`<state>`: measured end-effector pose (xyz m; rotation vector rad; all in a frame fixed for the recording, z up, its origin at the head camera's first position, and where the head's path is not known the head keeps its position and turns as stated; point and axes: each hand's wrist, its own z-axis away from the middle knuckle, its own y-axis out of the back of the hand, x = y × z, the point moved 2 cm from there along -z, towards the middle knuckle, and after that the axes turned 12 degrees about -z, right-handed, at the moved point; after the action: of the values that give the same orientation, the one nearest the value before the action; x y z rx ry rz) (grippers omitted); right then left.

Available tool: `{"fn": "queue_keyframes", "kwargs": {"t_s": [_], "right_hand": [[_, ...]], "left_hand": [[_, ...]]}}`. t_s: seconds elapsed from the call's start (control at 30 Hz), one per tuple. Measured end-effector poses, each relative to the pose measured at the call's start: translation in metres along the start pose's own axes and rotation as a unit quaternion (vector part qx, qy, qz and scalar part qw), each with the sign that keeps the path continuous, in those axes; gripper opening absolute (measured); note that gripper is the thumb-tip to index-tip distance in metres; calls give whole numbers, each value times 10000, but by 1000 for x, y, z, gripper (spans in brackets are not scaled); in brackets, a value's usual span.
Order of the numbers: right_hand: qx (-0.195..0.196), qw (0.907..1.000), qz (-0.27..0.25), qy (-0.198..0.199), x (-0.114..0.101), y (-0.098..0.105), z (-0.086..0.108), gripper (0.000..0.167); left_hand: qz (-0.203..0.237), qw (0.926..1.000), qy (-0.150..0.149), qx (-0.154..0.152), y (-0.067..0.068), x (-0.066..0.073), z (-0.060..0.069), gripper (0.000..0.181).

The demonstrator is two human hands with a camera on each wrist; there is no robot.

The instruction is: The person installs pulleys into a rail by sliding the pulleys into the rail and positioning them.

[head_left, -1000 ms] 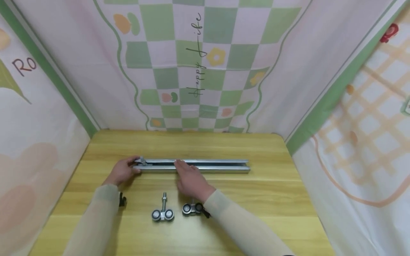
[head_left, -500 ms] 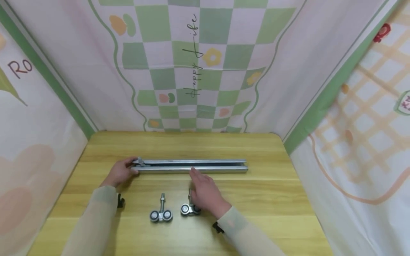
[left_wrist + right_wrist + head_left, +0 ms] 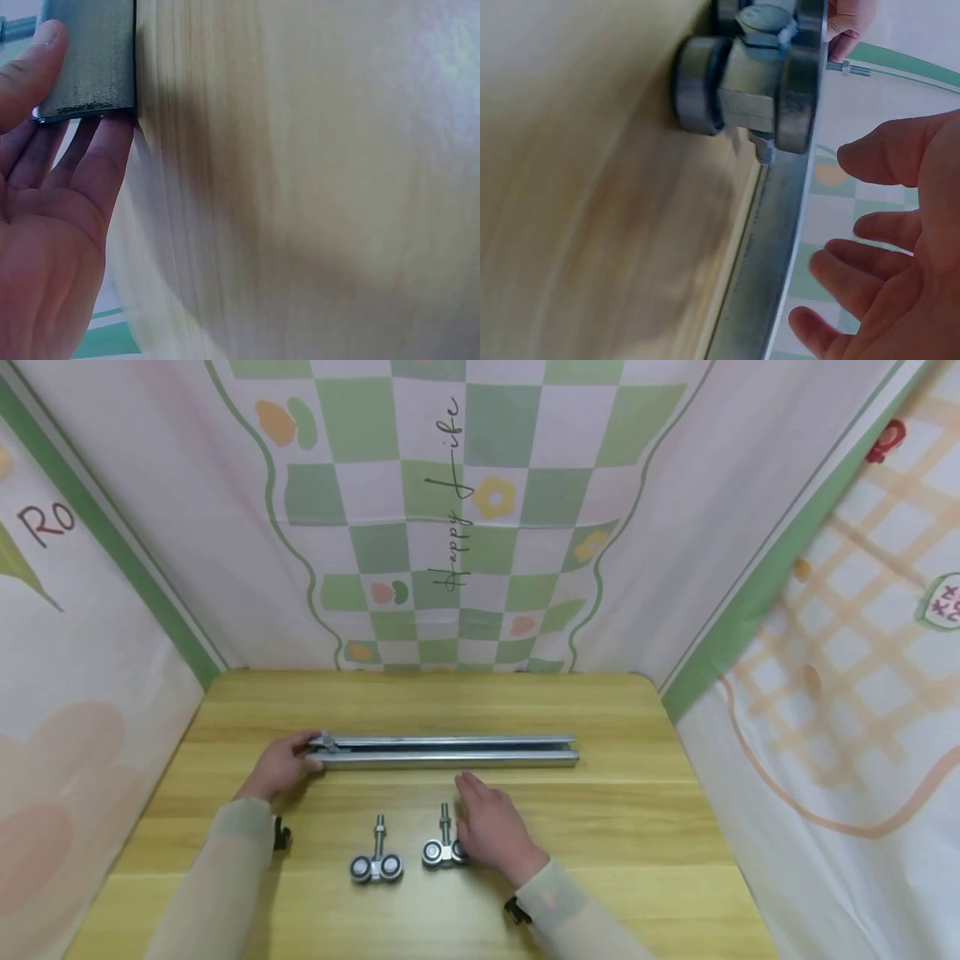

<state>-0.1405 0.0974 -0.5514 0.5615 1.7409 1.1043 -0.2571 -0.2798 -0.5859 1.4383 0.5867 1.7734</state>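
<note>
A silver metal channel rail (image 3: 450, 761) lies lengthwise on the table, its slot facing up. My left hand (image 3: 277, 768) grips its left end, thumb on the near side and fingers at the far side and end. A bolt (image 3: 327, 741) sticks up from the slot there; whatever it belongs to inside the rail is hidden. Two wheeled trolley rollers with bolts lie in front: a left roller (image 3: 377, 867) and a right roller (image 3: 444, 852). Beside the right roller, partly covering it, is my right hand (image 3: 495, 831), fingers extended and holding nothing. Its spread fingers show in the right wrist view.
The wooden table (image 3: 615, 860) has rounded far corners. A checked fabric curtain (image 3: 450, 543) hangs along its back edge, with printed cloths on the left and right sides. Dark straps sit at both wrists.
My right hand has lifted off the middle of the rail and drawn back toward me and to the right, beside the right roller. The left hand keeps its hold on the rail's end.
</note>
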Motion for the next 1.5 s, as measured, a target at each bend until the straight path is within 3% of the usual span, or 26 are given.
{"fn": "queue_keyframes", "kwargs": {"t_s": [0.13,0.37,0.6,0.87,1.27,1.5], "right_hand": [[-4,9999,16,-110,1,-4,2,55],[-326,9962,-512,-619,5,-14,1,49],[-451,9952,-567,-654,2,-19,-5,41],[-667,9936,-694,-597,-5,-20,-11,8],[-849,9878,-826,-1011,-8,-27,-19,13],[-862,9796,-1220,-1344,-4,-35,-21,22]], "left_hand": [[-66,10000,-1,-2,1,1,1,71],[-86,10000,-16,3,0,0,0,71],[-116,9999,-25,39,-1,0,-2,69],[-146,9999,-27,33,-2,-1,-3,69],[-128,9999,21,4,-1,0,-1,70],[-121,9999,18,33,-2,-3,-2,70]]}}
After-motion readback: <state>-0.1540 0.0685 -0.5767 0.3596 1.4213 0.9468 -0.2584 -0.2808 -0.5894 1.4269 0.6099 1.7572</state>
